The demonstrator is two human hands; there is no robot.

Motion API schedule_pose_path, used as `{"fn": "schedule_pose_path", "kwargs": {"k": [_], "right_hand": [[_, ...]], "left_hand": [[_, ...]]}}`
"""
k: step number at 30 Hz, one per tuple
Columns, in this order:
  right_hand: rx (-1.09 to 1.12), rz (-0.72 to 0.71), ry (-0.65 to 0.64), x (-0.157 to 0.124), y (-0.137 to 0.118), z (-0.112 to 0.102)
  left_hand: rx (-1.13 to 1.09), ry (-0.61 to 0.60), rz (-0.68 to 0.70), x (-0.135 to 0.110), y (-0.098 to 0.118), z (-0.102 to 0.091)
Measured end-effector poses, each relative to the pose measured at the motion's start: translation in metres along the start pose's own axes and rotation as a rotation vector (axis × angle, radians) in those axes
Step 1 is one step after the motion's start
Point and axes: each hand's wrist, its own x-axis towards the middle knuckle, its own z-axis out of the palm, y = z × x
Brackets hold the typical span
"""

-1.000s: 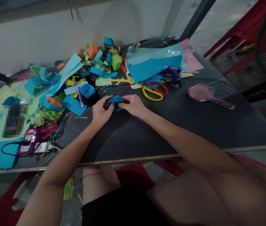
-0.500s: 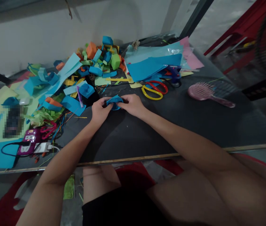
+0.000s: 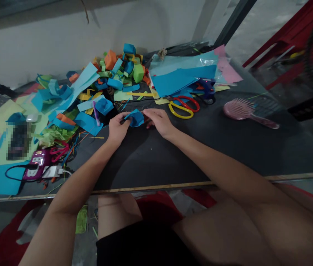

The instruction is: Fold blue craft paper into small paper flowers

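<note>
A small folded piece of blue paper [image 3: 136,118] is held above the dark tabletop in front of me. My left hand [image 3: 118,127] grips its left side, thumb on the near face and fingers behind. My right hand [image 3: 160,121] is at the paper's right edge, its index finger stretched toward the top corner and the thumb lower down, apart from the finger. Whether a right fingertip touches the paper is hard to make out.
Folded paper pieces [image 3: 114,75] in several colours are heaped at the back. Scissors [image 3: 182,108], a blue glue gun [image 3: 207,88] and a pink hairbrush [image 3: 239,109] lie to the right. Paper sheets, a phone [image 3: 19,141] and a purple device [image 3: 38,162] with a cable are left.
The right hand has loosened from the blue paper and shifted slightly right. The paper has turned so that more of its flat face shows, still in the left hand.
</note>
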Motion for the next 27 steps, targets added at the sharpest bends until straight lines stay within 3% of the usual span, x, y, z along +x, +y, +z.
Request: {"fn": "schedule_pose_path", "kwargs": {"k": [8, 12, 15, 18, 22, 27], "right_hand": [[0.369, 0.21, -0.238, -0.001, -0.007, 0.004], [0.42, 0.236, -0.34, -0.005, -0.011, 0.008], [0.419, 0.237, -0.306, -0.006, -0.013, 0.009], [0.407, 0.264, -0.233, -0.005, -0.014, 0.011], [0.417, 0.344, -0.149, -0.003, -0.017, 0.013], [0.449, 0.435, -0.108, -0.001, -0.021, 0.011]], "left_hand": [[-0.303, -0.116, 0.031, -0.001, 0.0, 0.002], [0.037, -0.112, 0.216, -0.004, 0.005, -0.003], [0.315, -0.158, 0.42, -0.005, 0.011, -0.006], [0.38, -0.236, 0.537, -0.006, 0.015, -0.006], [0.317, -0.244, 0.472, -0.009, 0.016, -0.006], [0.067, -0.192, 0.233, -0.005, 0.01, -0.008]]}}
